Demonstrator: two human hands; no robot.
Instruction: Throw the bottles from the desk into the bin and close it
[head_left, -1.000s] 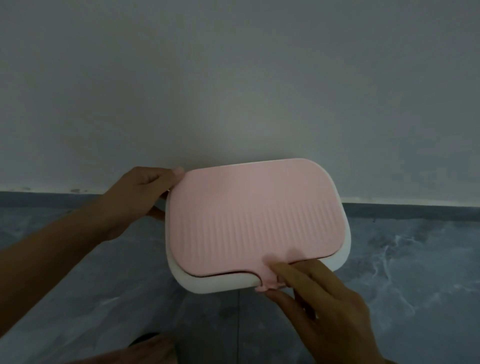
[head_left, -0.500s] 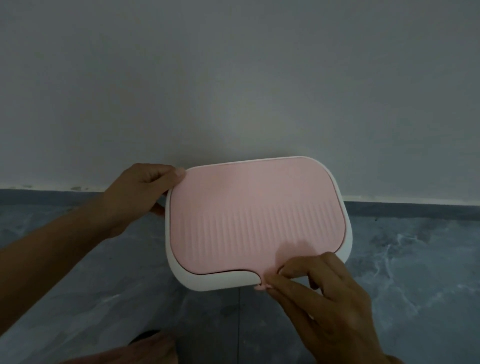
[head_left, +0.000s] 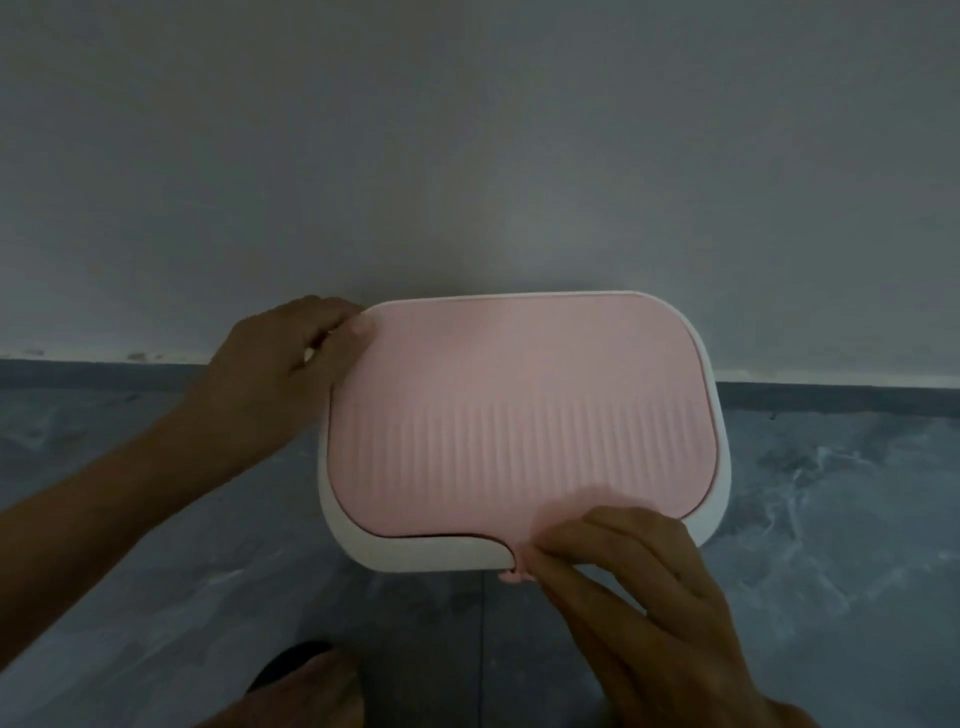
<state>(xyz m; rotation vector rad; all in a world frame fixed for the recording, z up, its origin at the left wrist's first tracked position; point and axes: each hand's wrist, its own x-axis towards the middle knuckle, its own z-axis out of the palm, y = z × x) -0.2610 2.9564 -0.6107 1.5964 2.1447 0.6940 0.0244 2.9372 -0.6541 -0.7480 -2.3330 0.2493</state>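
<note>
The left hand (head_left: 283, 374) clasps the bin (head_left: 353, 525) at its 10 o'clock corner, thumb on the pink lid (head_left: 519, 415). The bin stands on the floor (head_left: 130, 545) against the wall (head_left: 467, 156), long axis running 9 to 3 o'clock, tab toward 6. The right hand (head_left: 639, 587) presses fingertips on the tab; the lid, ajar a second ago, now sits flush.

A dim room indoors, most likely in a home, is showing here. A plain pale wall (head_left: 467, 130) is meeting a grey marbled tile floor (head_left: 831, 493) along a dark skirting strip (head_left: 831, 397). A small bin (head_left: 719, 493) (white, with a ribbed pink lid (head_left: 519, 415)) is standing against the wall, a household sort of thing.
</note>
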